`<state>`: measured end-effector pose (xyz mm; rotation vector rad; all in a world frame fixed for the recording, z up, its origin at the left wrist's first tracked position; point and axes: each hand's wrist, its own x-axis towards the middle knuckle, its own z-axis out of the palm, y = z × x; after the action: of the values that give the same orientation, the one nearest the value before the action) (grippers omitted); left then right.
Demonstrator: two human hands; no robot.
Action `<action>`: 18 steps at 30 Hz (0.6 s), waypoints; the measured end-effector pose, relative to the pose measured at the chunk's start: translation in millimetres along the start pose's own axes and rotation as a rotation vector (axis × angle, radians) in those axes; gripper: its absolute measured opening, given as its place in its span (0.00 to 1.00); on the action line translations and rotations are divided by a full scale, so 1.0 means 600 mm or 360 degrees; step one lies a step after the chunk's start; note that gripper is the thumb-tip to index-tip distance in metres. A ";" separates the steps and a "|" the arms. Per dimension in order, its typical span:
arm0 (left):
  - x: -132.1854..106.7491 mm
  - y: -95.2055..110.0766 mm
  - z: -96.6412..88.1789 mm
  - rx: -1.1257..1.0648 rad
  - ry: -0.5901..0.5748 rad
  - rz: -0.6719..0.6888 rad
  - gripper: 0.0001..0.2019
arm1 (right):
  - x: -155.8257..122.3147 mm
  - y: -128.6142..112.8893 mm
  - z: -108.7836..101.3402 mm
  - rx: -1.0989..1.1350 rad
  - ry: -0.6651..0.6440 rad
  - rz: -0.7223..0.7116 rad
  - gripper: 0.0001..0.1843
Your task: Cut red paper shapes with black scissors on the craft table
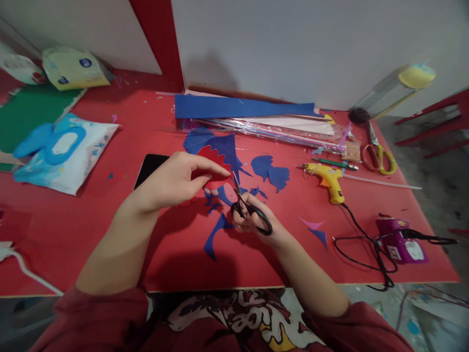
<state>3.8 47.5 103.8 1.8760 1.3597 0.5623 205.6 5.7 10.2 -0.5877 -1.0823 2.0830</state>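
**Cutting red paper at the red worktop**

So my left hand (176, 183) was pinching a scalloped red paper piece (212, 164) just above the worktop (91, 234), fingers clamped on it. My right hand (252, 222) gripped the black scissors (251, 208), blades meeting the paper's edge. Blue paper scraps (273, 173) lay all around, a yellow glue gun (328, 178) sat off to the right, and a phone (150, 166) lay beside my left wrist.

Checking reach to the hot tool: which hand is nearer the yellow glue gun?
Right. The right hand, holding scissors, is left of the glue gun; the left hand, holding red paper, is farther left.
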 end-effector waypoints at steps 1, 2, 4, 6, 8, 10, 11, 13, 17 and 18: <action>0.000 0.001 0.000 -0.0003 0.0002 -0.0003 0.15 | 0.000 -0.001 0.001 -0.0001 0.0009 0.0001 0.25; 0.000 0.001 0.000 -0.0006 0.0003 -0.0008 0.15 | 0.000 -0.001 0.001 -0.0001 0.0021 0.0004 0.25; 0.000 0.002 0.000 -0.0011 -0.0002 -0.0018 0.15 | 0.000 -0.001 0.001 0.0000 0.0039 0.0021 0.25; 0.000 0.002 0.000 -0.0013 -0.0008 -0.0033 0.15 | 0.000 0.000 0.001 0.0014 0.0030 0.0028 0.26; 0.000 0.002 -0.001 -0.0013 -0.0016 -0.0048 0.15 | 0.000 0.001 0.000 0.0039 -0.0006 0.0012 0.25; -0.001 0.002 -0.001 -0.0028 -0.0026 -0.0057 0.15 | 0.000 0.002 -0.001 0.0062 -0.0039 -0.0020 0.23; -0.001 0.002 0.000 -0.0038 -0.0030 -0.0061 0.15 | 0.000 0.003 -0.001 0.0066 -0.0046 -0.0025 0.23; -0.002 0.002 0.000 -0.0058 -0.0034 -0.0065 0.15 | 0.000 0.003 -0.002 0.0063 -0.0056 -0.0022 0.23; -0.003 0.003 0.000 -0.0080 -0.0033 -0.0091 0.15 | 0.000 0.003 -0.003 0.0063 -0.0094 0.0008 0.23; -0.002 0.004 0.000 -0.0082 -0.0034 -0.0099 0.15 | 0.000 0.003 -0.004 0.0067 -0.0099 0.0010 0.23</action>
<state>4.6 45.8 105.7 1.7877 1.3721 0.5398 206.5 6.0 7.6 -0.5092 -1.0701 2.1365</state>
